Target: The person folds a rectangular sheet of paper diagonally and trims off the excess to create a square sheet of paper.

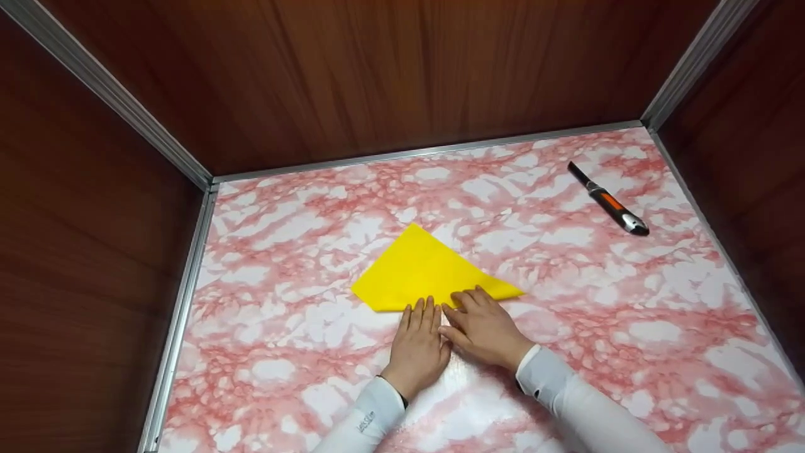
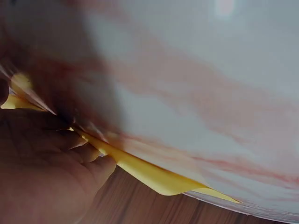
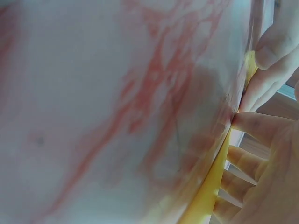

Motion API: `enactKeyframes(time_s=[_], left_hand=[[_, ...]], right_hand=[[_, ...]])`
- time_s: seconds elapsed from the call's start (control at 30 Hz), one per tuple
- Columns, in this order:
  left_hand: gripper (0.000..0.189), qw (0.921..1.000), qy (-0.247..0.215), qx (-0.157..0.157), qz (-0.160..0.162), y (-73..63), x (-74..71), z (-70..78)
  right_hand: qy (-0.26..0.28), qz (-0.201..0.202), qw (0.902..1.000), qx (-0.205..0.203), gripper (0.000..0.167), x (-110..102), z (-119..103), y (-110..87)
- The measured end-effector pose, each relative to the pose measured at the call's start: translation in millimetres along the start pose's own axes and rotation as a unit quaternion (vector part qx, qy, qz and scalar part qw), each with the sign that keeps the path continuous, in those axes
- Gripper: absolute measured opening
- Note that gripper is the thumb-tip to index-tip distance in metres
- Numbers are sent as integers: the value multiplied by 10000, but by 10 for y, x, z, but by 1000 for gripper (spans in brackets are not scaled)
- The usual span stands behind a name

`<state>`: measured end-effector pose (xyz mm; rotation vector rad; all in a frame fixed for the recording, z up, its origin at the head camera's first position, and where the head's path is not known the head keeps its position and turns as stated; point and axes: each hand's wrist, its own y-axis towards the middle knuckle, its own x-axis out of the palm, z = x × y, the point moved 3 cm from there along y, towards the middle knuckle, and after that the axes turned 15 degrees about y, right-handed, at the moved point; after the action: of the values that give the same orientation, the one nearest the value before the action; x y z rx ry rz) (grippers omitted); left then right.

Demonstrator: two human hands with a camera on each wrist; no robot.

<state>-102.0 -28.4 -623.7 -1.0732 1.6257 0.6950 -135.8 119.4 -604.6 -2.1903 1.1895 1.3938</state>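
A yellow sheet of paper (image 1: 418,267), folded into a rough triangle with a blunt left corner, lies on the table in the head view. My left hand (image 1: 418,352) rests with straight fingers on its near edge. Just to the right, my right hand (image 1: 487,330) presses the same edge with slightly bent fingers, its thumb close to the left hand. The left wrist view shows the paper's raised edge (image 2: 149,177) beside the left fingers. In the right wrist view, the paper (image 3: 210,191) runs under the right fingertips. The fingers hide part of the fold.
A utility knife (image 1: 610,201) with a black and orange handle lies at the back right of the red-and-white marbled table (image 1: 283,371). Dark wooden panels (image 1: 377,75) with metal edging stand at the back and both sides.
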Motion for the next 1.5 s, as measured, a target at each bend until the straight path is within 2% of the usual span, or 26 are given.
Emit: enactKeyframes(time_s=[0.4,0.63,0.93,1.13,1.5], left_hand=[[67,9997,-167,66,138,-16,-5,-56],[71,9991,-224,-81,337,-41,-2,-117],[71,9988,-407,-271,77,-77,2,-219],[69,9988,-427,-218,37,-69,-17,-226],[69,9993,-351,-23,118,-45,-28,-203]], right_hand=[[0,30,9999,-101,59,0,-3,-4],[-19,-39,10000,-56,60,-7,-5,2],[-116,-53,9999,-48,60,5,-10,-4],[-248,-159,9994,-154,68,47,-64,-8],[-218,-88,9996,-173,67,53,-120,-13]])
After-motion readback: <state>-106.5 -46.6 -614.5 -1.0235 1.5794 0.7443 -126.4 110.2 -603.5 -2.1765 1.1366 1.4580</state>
